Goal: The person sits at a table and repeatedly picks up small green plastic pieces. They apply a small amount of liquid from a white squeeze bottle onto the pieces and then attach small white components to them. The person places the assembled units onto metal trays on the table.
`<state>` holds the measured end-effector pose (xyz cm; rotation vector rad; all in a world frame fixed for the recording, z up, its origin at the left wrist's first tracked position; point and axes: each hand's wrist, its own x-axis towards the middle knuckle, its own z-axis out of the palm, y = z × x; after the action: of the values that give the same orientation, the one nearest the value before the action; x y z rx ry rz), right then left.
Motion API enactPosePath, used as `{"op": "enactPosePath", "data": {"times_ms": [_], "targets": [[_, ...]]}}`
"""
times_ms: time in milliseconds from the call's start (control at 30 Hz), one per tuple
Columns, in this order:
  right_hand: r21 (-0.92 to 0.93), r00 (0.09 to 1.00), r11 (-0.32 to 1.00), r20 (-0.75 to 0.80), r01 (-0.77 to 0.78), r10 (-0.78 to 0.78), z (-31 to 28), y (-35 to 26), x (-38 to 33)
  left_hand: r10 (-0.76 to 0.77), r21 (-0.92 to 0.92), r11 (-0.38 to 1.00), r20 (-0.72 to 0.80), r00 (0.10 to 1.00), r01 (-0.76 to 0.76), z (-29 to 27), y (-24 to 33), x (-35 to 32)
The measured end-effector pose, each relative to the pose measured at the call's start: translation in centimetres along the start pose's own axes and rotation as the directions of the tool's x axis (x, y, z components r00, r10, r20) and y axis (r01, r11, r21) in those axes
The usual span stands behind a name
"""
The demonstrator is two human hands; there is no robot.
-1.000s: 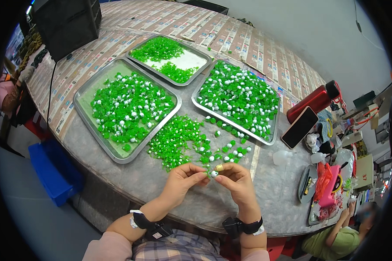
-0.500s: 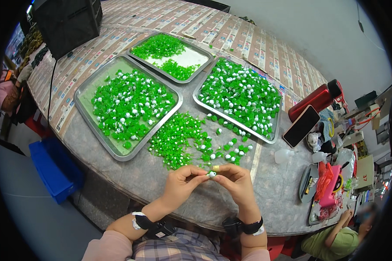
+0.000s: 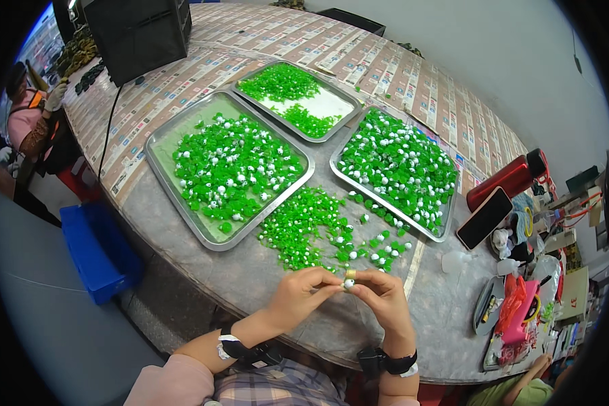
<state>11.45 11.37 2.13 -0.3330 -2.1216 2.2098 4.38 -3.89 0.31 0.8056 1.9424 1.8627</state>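
My left hand (image 3: pixel 306 298) and my right hand (image 3: pixel 386 299) meet fingertip to fingertip above the near part of the table. Between their pinched thumbs and forefingers is a small white ball (image 3: pixel 349 284) with dark spots; fingers hide the rest of it. A yellow band wraps my right forefinger. Just beyond my hands lies a loose pile of small green plastic pieces (image 3: pixel 303 227). To its right are scattered green pieces with white balls (image 3: pixel 384 256). Similar ball pieces fill the left metal tray (image 3: pixel 172 135) and the right metal tray (image 3: pixel 436 236).
A third tray (image 3: pixel 335 100) with green pieces stands farther back. On the right are a phone (image 3: pixel 484 218), a red flask (image 3: pixel 497 184) and a pink container (image 3: pixel 521 312). A black box (image 3: pixel 139 40) stands far left, a blue bin (image 3: pixel 98 254) below the table edge. Other people sit at both sides.
The view has shifted, so the table things appear farther right and slightly lower. Both hands stay pinched together on the ball; its green part, visible before, is now mostly hidden.
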Motion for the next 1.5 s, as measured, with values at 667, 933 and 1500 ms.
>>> {"op": "enactPosePath", "data": {"times_ms": [667,933,1500], "targets": [[-0.835,0.951,0.473,0.176,0.281,-0.254,0.9,1.4,1.4,0.029,-0.050,0.998,-0.098,0.995,-0.034,-2.5,1.5,4.7],[-0.581,0.956,0.792,-0.079,0.188,-0.284,-0.8,-1.6,0.5,0.030,0.046,0.998,0.221,0.975,-0.041,-1.1,2.1,4.4],[-0.564,0.473,0.806,-0.670,0.177,-0.572,-6.9,-2.1,-1.2,-0.200,-0.524,0.804,0.208,0.957,0.282,-0.5,0.7,4.1]]}}
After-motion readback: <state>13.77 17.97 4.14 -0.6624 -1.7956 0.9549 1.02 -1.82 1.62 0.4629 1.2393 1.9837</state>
